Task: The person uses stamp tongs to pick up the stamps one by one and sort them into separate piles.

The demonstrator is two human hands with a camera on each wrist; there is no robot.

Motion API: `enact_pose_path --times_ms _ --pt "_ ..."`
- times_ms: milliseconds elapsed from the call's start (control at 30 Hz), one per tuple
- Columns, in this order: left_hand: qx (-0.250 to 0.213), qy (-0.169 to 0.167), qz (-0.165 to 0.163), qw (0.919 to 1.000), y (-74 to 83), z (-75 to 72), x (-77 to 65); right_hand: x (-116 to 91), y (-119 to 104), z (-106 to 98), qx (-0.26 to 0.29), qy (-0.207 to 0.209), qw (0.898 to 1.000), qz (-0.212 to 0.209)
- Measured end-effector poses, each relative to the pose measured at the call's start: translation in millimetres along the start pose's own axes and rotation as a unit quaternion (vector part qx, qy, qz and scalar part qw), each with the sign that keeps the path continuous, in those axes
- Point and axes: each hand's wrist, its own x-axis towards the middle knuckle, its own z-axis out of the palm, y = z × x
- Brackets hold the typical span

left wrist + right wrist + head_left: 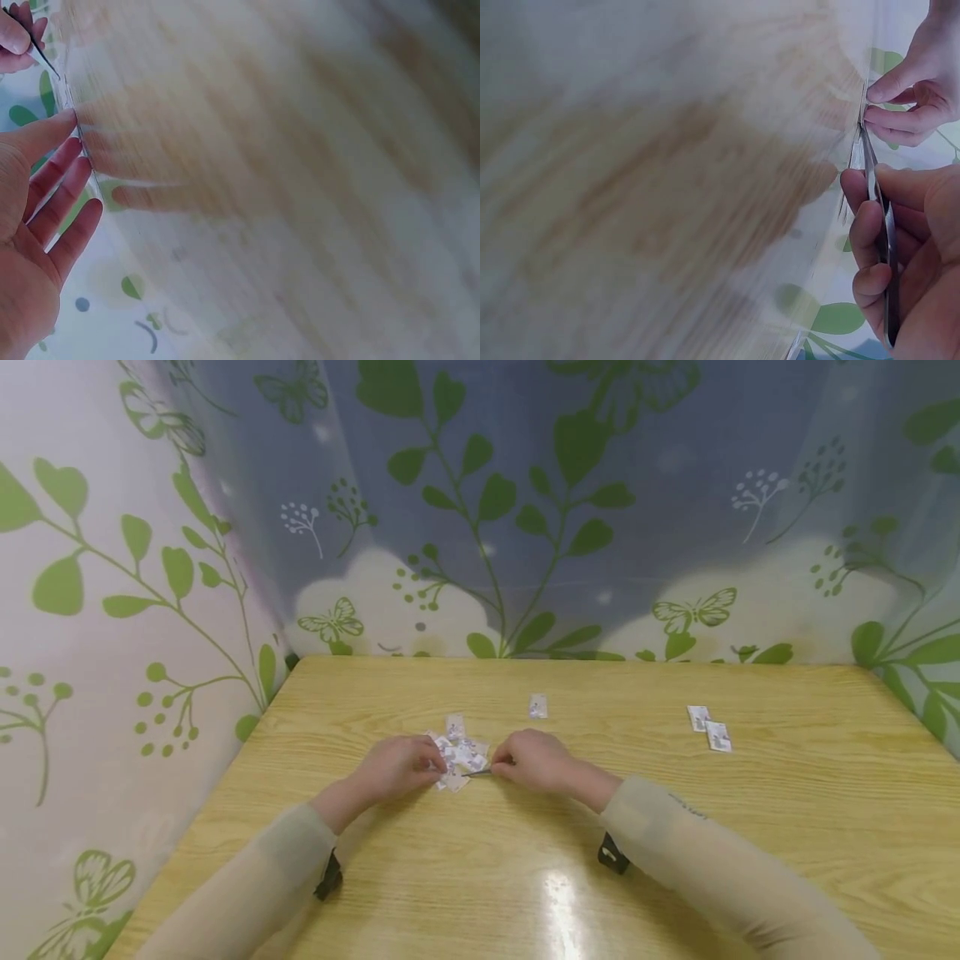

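A loose pile of small, flat, white printed packets (465, 753) lies on the wooden table between the two hands. My right hand (531, 762) grips a pair of dark metal tweezers (891, 300) between thumb and fingers. The tips of the tweezers point left and reach the pile's near right side. At the pile's left edge is my left hand (401, 764), its fingers extended and fingertips down at the packets. In the left wrist view, the left fingers (64, 199) are slightly spread along the table surface, and the tweezers' tip shows just beyond them.
One packet (538, 706) lies apart behind the right hand. Farther right, two more packets (708, 727) overlap at a corner. The wooden table (465, 877) ends at the back against a curtain (480, 527) printed with leaves and butterflies; another patterned sheet hangs on the left.
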Motion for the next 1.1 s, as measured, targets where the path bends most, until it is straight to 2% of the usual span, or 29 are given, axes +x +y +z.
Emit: enact_pose_path --times_ms 300,633,867,967,1100 --pt "-0.007 0.002 -0.014 0.9999 -0.2 0.2 -0.3 -8 2 -5 0.003 0.003 1.000 -0.014" --pt "-0.036 0.011 -0.027 0.9989 0.9 -4.3 3.4 -43 23 -34 0.027 0.031 0.999 -0.015" --pt "-0.050 0.027 0.004 0.9984 19.4 -11.2 14.7 -69 45 -56 0.040 0.025 0.999 -0.004" --pt "-0.064 0.027 0.019 0.9974 29.5 -9.6 22.7 -79 54 -63 0.045 0.018 0.999 -0.025" --pt "-0.076 0.010 0.031 0.9966 42.3 -3.3 34.3 -86 64 -67 0.038 -0.001 0.998 -0.055"
